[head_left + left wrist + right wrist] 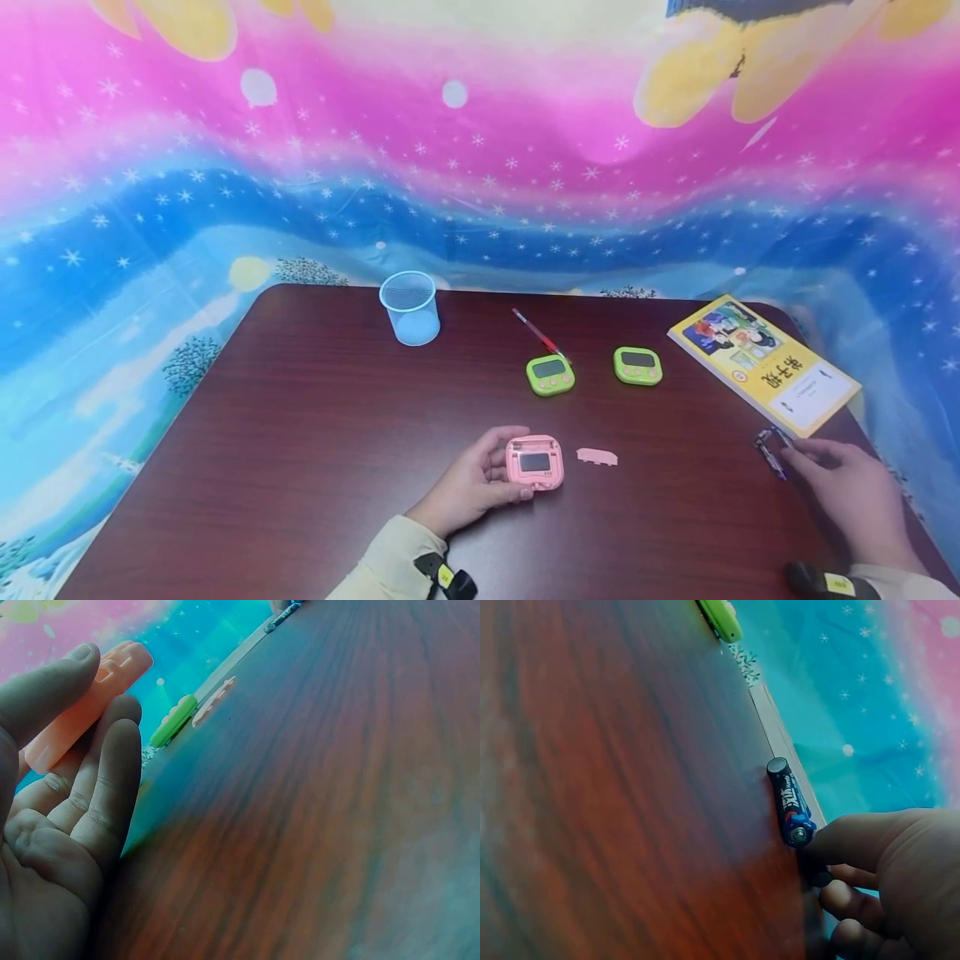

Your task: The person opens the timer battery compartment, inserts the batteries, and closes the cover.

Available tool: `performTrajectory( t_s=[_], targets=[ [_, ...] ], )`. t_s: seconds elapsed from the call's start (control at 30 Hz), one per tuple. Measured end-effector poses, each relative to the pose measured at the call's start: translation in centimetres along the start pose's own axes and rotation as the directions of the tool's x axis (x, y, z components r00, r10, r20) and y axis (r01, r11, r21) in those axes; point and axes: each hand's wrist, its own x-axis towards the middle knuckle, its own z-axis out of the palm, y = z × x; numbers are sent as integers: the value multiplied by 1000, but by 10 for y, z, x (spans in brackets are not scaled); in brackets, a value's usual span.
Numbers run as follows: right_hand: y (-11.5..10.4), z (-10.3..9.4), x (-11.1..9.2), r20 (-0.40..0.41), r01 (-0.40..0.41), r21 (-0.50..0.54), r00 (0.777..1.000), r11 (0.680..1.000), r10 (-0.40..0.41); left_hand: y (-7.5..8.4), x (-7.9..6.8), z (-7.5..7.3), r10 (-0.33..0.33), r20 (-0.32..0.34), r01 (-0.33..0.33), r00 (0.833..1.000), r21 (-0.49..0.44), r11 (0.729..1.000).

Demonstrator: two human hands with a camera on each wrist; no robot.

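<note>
My left hand (480,477) holds a pink digital timer (551,477) by its left side, thumb below and fingers above, its open battery compartment facing up. The left wrist view shows the timer's edge (82,716) between thumb and fingers. Just right of it on the table lies a loose pink battery cover (597,457). At the right, my right hand (851,492) pinches a battery (821,878), mostly hidden by the fingers. Another dark battery (786,799) lies on the table right beside the thumb tip.
Two green timers (551,376) sit past the pink one, with a red pen (536,330) behind. A yellow book (795,400) lies at the right edge, close to the batteries. At the back stands a blue mesh pen holder (417,325). A patterned cloth (480,167) hangs behind the table.
</note>
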Motion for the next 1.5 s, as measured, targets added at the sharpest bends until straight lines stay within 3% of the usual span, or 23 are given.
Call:
performTrajectory(
  t_s=[0.2,0.37,0.5,0.63,0.87,1.03,1.2,1.37,1.43,1.5],
  targets=[
    [2,0,0,24,-38,5,999,999,38,-1,0,0,-3,-2,3,1000,1,1000],
    [2,-1,-7,-9,-126,96,992,987,128,-1,1,1,0,-1,0,1000,11,1000],
    [-11,-5,-17,-21,-179,168,983,970,185,-1,1,0,10,4,-10,1000,15,1000],
    [-26,-7,-30,-45,-152,224,985,963,166,-1,1,0,20,12,-20,1000,25,999],
    [-58,5,-52,-59,30,357,998,934,-10,-2,0,0,42,-20,-40,999,92,995],
    [-84,21,-63,-88,174,511,985,842,-150,-3,0,2,41,-77,-31,996,136,990],
    [-102,36,-68,-108,279,613,956,739,-271,-3,-2,4,43,-83,-31,996,147,989],
    [-116,48,-71,-62,282,727,935,626,-349,-3,-2,5,65,-67,-54,996,154,986],
    [-122,52,-73,-44,276,753,927,598,-372,-2,-3,5,72,-61,-62,996,156,986],
    [-128,54,-74,-37,279,757,921,591,-387,-2,-3,4,73,-58,-64,996,155,986]
  ],
)
